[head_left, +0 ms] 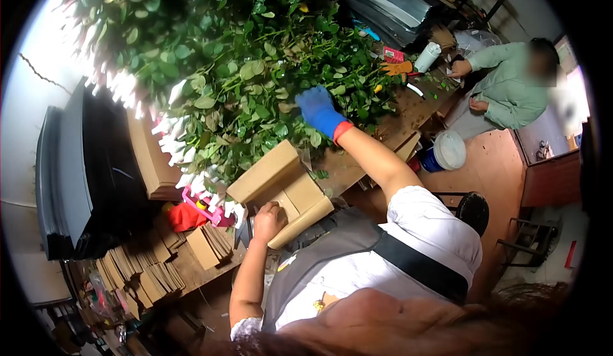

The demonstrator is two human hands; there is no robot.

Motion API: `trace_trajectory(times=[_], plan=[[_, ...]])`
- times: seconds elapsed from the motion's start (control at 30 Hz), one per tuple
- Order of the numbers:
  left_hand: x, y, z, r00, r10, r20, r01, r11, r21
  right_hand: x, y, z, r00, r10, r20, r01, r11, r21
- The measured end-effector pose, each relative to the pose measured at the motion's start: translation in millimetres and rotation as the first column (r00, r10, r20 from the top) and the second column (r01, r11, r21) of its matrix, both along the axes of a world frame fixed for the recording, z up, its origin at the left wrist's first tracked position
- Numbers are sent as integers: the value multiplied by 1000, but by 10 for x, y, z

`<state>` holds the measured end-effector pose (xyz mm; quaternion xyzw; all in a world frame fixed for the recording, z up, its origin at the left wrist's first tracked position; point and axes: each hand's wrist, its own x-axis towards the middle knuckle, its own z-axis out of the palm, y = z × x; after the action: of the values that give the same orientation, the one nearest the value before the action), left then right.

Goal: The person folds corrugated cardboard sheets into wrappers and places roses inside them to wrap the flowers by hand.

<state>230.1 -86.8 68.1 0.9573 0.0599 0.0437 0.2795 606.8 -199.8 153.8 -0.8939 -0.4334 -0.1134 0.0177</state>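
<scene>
My left hand point(269, 220), bare, has its fingers curled at the near left end of a folded piece of brown cardboard point(305, 197). The cardboard lies partly opened, with raised flaps, at the table edge in front of me. My right hand point(317, 107), in a blue glove with a red cuff, reaches over a large heap of leafy green stems point(255, 72). Its fingertips blur among the leaves, so any hold on a stem cannot be made out. White-wrapped heads point(172, 140) line the heap's left side.
Flat cardboard pieces point(153, 279) lie at lower left, near a pink tool point(203, 208) and red cloth point(181, 218). An orange glove point(397, 68) and a white bottle point(428, 57) sit at the far right. Beyond stand a person in green point(511, 88) and a white bucket point(449, 150).
</scene>
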Motion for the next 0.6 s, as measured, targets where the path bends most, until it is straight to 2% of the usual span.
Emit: trace_trajectory(times=[0.2, 0.23, 0.3, 0.37, 0.43, 0.5, 0.6], plan=[[31, -29, 50, 999, -13, 34, 12, 1000, 25, 146, -286, 220, 976, 208, -58, -213, 974, -76], [18, -27, 35, 999, -14, 43, 13, 1000, 15, 252, -225, 320, 980, 185, -76, -189, 981, -45], [5, -12, -18, 998, -3, 66, 3, 1000, -1, 250, -280, 916, 970, 220, 103, -238, 948, 212], [1, -16, 13, 999, 3, 54, -3, 1000, 5, 232, -547, 1251, 896, 256, 362, -391, 841, 373], [-1, -18, 9, 999, 3, 54, -4, 1000, 7, 221, -823, 1541, 930, 268, 252, -352, 851, 390], [0, -7, -19, 999, 20, 28, -20, 1000, 2, 199, -974, 1656, 979, 201, 14, -196, 928, 316], [41, -46, -3, 998, 57, -16, -57, 998, -29, 335, -967, 1281, 943, 218, -251, -204, 976, 81]])
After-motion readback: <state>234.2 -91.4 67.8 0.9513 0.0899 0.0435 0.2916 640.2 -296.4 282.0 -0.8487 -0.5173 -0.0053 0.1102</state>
